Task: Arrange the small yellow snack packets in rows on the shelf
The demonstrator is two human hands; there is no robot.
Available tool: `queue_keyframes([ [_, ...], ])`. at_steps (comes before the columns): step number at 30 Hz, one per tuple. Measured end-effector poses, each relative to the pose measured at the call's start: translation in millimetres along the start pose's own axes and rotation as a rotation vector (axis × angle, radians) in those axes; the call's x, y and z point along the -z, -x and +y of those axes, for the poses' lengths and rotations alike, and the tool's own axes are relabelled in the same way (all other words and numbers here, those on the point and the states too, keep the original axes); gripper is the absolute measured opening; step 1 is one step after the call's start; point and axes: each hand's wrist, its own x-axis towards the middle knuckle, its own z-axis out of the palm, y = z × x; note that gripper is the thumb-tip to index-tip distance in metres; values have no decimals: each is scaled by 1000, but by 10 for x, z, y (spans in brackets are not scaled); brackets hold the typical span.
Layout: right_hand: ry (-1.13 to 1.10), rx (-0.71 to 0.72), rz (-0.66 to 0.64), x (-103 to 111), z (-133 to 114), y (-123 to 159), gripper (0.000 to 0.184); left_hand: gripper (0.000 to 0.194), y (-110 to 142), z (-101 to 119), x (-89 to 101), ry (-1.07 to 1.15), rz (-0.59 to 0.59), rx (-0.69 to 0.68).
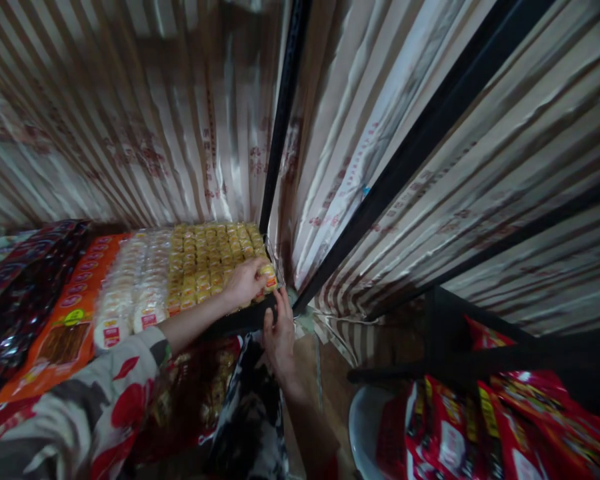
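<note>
From my head camera, I am bringing my left hand [245, 283] over the yellow packets [210, 257], its bent fingers touching the small end packet [269, 279] at the near right corner; I cannot tell whether they are gripping it or only pressing. My right hand [280, 333] is reaching up just beside it, grasping nothing, its fingers stretching out towards that packet's front edge. Left of my left hand, white packets [130, 280] are lying in rows, and an orange bag [63, 327] and dark shiny packs [35, 287] are lying farther left. Beyond both hands a striped curtain [155, 133] is hanging behind a black post [284, 113]. Right of my right hand, red bags [445, 420] are sitting by a pale basin [363, 427].
</note>
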Motion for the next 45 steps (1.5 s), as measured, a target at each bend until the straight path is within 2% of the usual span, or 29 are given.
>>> queue_keyframes([
  [4, -29, 7, 35, -65, 128, -156, 45, 34, -254, 33, -142, -97, -15, -79],
  [8, -42, 2, 32, -140, 244, -204, 45, 35, -372, -61, -261, -198, -46, -82],
  [16, -5, 2, 17, -317, 430, -249, 46, 27, -373, -231, -325, -399, -95, -83],
  [22, 14, 34, -34, -464, 580, -277, 48, 23, -348, -245, -359, -436, -51, -103],
  [25, 24, 45, -18, -514, 632, -264, 47, 29, -336, -267, -377, -428, -8, -93],
  [28, 47, 44, 8, -538, 663, -249, 47, 35, -264, -297, -387, -397, 54, -91],
  [32, 65, 59, 17, -570, 710, -242, 47, 25, -3, -300, -438, -247, 112, -172],
  [34, 60, 62, 20, -589, 739, -244, 45, 25, 157, -280, -490, -201, 81, -162],
  [38, 3, 33, 26, -583, 758, -253, 43, 28, 384, -236, -603, -150, -52, -58],
  [45, -134, -80, -22, -458, 665, -269, 44, 38, 529, -245, -672, -179, -155, 21],
])
